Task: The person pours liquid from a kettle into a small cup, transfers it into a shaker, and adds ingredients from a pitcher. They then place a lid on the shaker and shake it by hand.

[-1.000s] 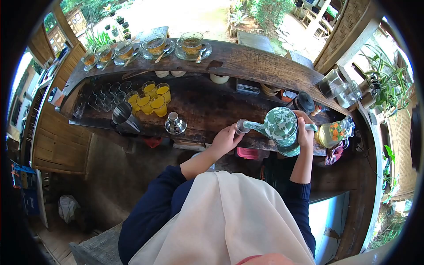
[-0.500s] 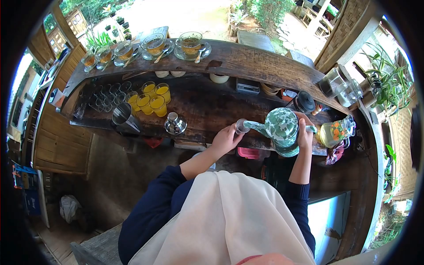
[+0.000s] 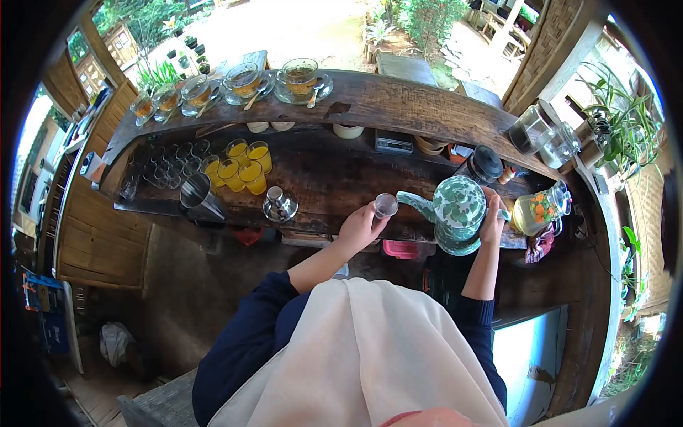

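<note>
My left hand (image 3: 359, 229) is closed around a small clear cup (image 3: 386, 206), its round mouth facing up towards me. My right hand (image 3: 492, 219) grips the handle of a green-and-white mottled enamel teapot (image 3: 459, 206). The teapot's spout points left, its tip close beside the cup's rim. I cannot make out any liquid stream between them. Left of my left hand, a metal cocktail shaker top (image 3: 280, 205) stands on the wooden counter (image 3: 320, 178), with a tall metal shaker tin (image 3: 200, 193) farther left.
Several glasses of orange drink (image 3: 250, 176) stand beside several upturned-looking clear glasses (image 3: 167, 167). Cups of tea on saucers (image 3: 299, 75) line the raised shelf. A flowered glass pitcher (image 3: 538, 211), a French press (image 3: 486, 165) and a kitchen scale (image 3: 393, 141) sit to the right.
The cup has tipped so its mouth shows more, and it sits slightly apart from the spout. The teapot has shifted slightly left and down. Both hands keep their hold.
</note>
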Available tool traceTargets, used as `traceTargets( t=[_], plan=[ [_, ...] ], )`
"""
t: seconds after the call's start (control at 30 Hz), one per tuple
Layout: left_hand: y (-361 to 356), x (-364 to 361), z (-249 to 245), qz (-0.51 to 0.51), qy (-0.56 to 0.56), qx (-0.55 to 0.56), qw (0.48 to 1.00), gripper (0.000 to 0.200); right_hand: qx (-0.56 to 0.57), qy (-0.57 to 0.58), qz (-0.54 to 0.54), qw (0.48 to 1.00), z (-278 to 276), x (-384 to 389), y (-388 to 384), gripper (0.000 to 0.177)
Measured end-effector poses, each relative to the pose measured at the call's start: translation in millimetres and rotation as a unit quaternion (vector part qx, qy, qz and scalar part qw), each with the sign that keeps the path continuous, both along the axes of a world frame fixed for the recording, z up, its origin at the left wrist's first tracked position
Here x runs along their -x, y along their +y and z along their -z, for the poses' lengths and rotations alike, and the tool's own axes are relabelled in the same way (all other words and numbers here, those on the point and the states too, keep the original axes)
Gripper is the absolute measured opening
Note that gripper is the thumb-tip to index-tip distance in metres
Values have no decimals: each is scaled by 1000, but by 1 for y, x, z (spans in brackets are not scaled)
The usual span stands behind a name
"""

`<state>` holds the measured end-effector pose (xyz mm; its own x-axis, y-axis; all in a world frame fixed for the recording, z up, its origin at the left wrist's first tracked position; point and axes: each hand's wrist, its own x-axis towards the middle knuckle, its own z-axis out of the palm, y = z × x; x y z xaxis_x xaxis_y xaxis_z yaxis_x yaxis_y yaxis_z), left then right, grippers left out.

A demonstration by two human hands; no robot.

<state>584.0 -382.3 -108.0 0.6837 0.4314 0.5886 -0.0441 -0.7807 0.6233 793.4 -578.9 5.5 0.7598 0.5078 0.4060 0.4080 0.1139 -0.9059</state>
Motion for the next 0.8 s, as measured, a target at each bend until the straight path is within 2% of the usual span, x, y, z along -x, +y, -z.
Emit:
traceTargets(
  t=[0.13, 0.3, 0.37, 0.43, 0.5, 0.53, 0.63, 0.67, 0.8],
  plan=[
    [0, 0, 1, -9, 3, -5, 1000, 34, -2, 18, 16, 1000, 18, -13, -14, 68],
    [-2, 1, -2, -13, 17, -5, 1000, 35, -24, 62, 27, 997, 36, -26, -31, 69],
    [-1, -1, 0, -11, 19, -8, 1000, 35, -62, 123, 51, 989, 40, -28, -37, 68],
    [-1, -1, 3, -20, 16, -17, 1000, 35, -64, 132, 79, 986, 41, -25, -40, 69],
    [0, -3, 4, -13, 7, -16, 1000, 36, -149, 185, 106, 966, 48, -27, -42, 69],
    [0, -2, 5, -17, 13, -15, 1000, 36, -150, 183, 111, 965, 50, -29, -45, 69],
    [0, -3, 6, -17, 16, -17, 1000, 36, -195, 244, 92, 946, 57, -33, -51, 73],
    [0, -3, 6, -17, 13, -20, 1000, 37, -205, 250, 75, 943, 73, -46, -59, 68],
    [0, -3, 7, -25, 12, -32, 999, 37, -241, 273, 69, 929, 83, -53, -65, 67]
  ],
)
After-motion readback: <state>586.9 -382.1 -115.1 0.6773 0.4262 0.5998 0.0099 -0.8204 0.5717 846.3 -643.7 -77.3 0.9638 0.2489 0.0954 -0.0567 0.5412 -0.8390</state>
